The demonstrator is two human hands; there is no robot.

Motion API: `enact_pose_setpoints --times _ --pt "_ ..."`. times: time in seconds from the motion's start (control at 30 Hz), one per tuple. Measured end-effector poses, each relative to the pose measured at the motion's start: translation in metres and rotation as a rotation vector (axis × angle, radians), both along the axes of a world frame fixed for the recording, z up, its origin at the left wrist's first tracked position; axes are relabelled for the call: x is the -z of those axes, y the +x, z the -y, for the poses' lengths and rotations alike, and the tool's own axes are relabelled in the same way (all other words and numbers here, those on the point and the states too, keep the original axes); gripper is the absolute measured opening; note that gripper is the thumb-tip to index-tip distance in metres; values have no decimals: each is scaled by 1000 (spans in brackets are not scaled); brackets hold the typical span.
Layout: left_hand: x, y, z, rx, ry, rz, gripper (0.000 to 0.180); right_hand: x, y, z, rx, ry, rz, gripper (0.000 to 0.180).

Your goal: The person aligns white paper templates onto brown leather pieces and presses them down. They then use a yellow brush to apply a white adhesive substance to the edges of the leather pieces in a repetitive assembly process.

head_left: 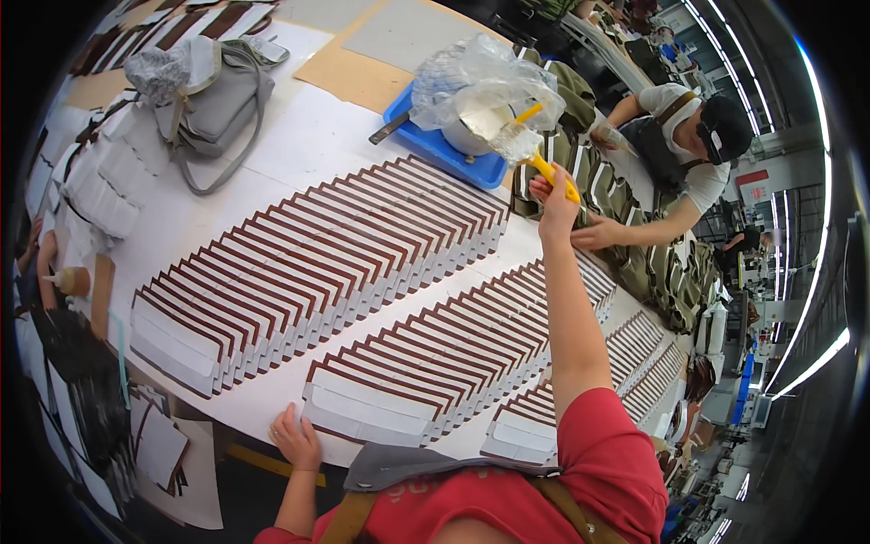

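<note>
My right hand [555, 195] reaches far across the table and grips a yellow-handled brush [535, 154] whose white bristles sit by a white bowl [478, 122] wrapped in clear plastic on a blue tray [426, 145]. My left hand [295, 439] rests flat on the near table edge, fingers spread, just left of the closest white piece in a fanned row [426, 363] of overlapped white pieces with brown edges. A second longer row [317, 263] lies behind it.
A grey handbag [213, 95] stands at the far left. Another person [689, 145] in a dark cap and apron works across the table on olive and white striped pieces [634, 245]. More fanned rows [648, 354] lie at the right. Dark pieces [82, 381] are stacked at left.
</note>
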State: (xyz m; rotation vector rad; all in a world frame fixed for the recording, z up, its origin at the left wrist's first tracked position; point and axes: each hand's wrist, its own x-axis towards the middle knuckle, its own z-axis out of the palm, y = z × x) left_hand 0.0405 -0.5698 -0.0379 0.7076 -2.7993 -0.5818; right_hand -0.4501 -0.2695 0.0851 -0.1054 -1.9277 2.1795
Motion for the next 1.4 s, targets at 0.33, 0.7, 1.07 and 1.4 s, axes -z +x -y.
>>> enact_pose_setpoints --times 0.33,0.7,1.07,1.4 --pt "3 2 0 -9 -5 -2 37 18 -13 20 -62 799 -411 23" --pt "5 5 0 0 17 -32 37 34 25 32 9 611 -239 23" --pt "-4 4 8 -107 283 -209 34 0 101 -91 297 -570 464 45" --pt "-69 -53 -71 114 336 -487 33 -51 366 -392 298 -791 175 26"
